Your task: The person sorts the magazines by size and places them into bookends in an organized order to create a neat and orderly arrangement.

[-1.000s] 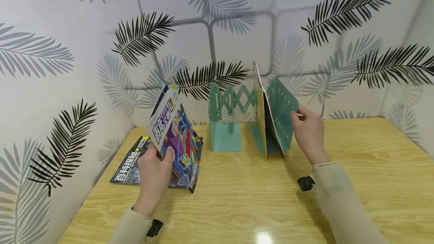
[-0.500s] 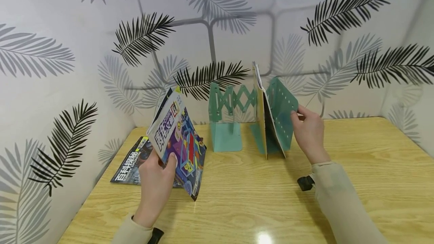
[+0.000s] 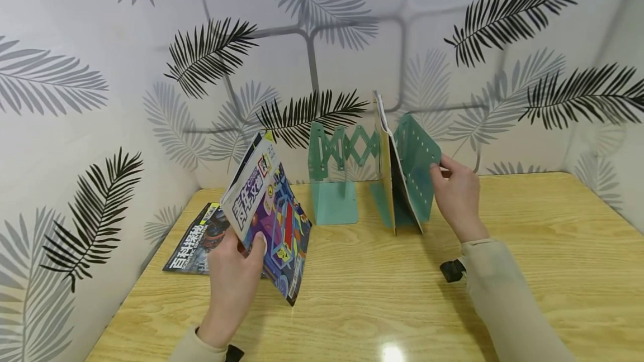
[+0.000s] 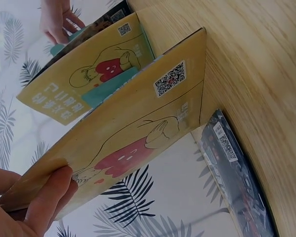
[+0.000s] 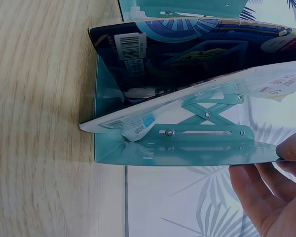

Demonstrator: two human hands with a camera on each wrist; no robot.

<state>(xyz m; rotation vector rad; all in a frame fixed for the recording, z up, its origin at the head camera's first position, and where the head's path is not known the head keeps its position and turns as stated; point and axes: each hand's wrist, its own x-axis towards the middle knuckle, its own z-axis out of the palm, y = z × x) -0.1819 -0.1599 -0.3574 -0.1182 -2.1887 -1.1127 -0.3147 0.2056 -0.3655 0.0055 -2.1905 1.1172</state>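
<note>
My left hand grips a magazine by its side edge, thumb on the colourful purple-and-blue cover. The yellow back cover of this magazine, with a red heart drawing, faces the left wrist camera. My right hand pinches the right end plate of a green expandable bookend between thumb and fingers. Inside the bookend, two magazines stand leaning against each other, spread apart at the bottom. A dark magazine lies flat on the table, partly behind the held one.
The wooden table meets a wall with leaf patterns at the back. The bookend's zigzag lattice spans between its left and right plates near that wall. Black straps with small boxes sit at the wrists.
My left hand has brought the magazine a little to the right and nearer to me, uncovering more of the dark one. My right hand stays on the bookend plate.
</note>
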